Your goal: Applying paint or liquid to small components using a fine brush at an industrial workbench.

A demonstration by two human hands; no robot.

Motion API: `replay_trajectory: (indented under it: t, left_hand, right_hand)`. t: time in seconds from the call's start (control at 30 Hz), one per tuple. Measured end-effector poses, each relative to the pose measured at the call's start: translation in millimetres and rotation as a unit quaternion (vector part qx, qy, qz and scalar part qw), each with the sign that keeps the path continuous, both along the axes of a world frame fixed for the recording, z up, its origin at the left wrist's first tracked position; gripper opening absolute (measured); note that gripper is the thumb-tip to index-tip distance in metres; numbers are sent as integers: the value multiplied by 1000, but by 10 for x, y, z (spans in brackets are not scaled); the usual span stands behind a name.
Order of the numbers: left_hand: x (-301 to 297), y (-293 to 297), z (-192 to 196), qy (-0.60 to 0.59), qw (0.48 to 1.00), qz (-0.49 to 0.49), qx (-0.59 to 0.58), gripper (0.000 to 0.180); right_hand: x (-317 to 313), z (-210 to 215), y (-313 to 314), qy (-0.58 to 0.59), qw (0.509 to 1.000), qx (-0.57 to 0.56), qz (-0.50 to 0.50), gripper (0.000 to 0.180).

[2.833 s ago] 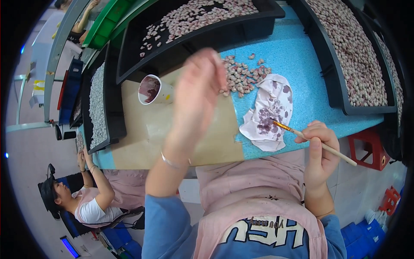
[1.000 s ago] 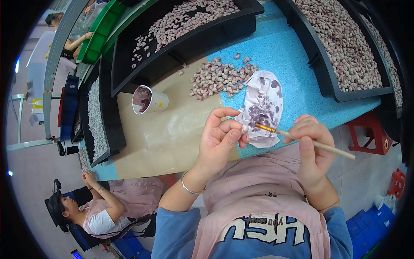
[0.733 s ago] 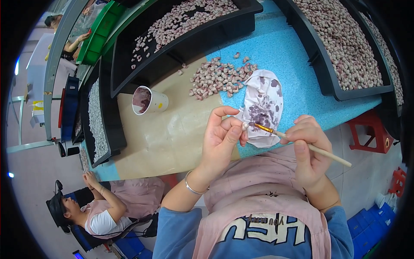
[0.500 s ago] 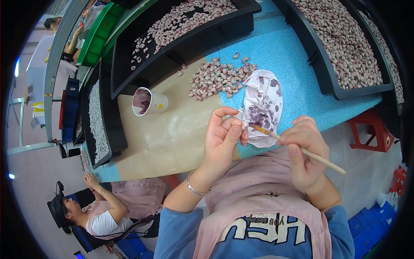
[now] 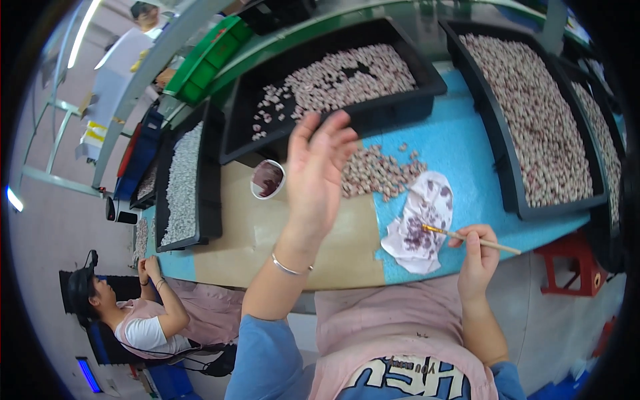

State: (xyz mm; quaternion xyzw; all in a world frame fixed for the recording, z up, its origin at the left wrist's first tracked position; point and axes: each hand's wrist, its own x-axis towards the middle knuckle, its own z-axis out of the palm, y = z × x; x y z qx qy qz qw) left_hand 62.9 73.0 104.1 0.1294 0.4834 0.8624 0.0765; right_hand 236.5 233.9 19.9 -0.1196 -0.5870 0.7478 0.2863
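Right hand pinches the wooden brush, whose long axis points leftward, bristles over the stained cloth. Left hand, fingers loosely spread with nothing visible inside, is nearer to the small pieces, lying just right of it; its hand covers their left edge.

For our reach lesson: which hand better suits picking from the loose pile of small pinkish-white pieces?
The left hand, probably: open, nearer the pile; the right hand holds a wooden-handled paintbrush.
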Motion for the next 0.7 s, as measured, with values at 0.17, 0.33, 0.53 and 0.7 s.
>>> replay_trajectory:
  t: [0.17,0.33,0.53,0.7]
  left_hand:
    - [208,-124,-379,-4,972,-114,-203,15]
    - [202,-298,-532,213,806,60,-550,7]
    - [214,-314,-675,320,733,85,-594,12]
    - [145,-257,-778,319,724,80,-605,15]
  right_hand:
    - [-52,-170,72,-16,1000,-24,3,19]
    - [-105,-165,131,-12,999,-43,25,18]
    - [-126,-158,97,8,999,-39,20,18]
    - [-67,-195,77,-5,1000,-8,22,18]
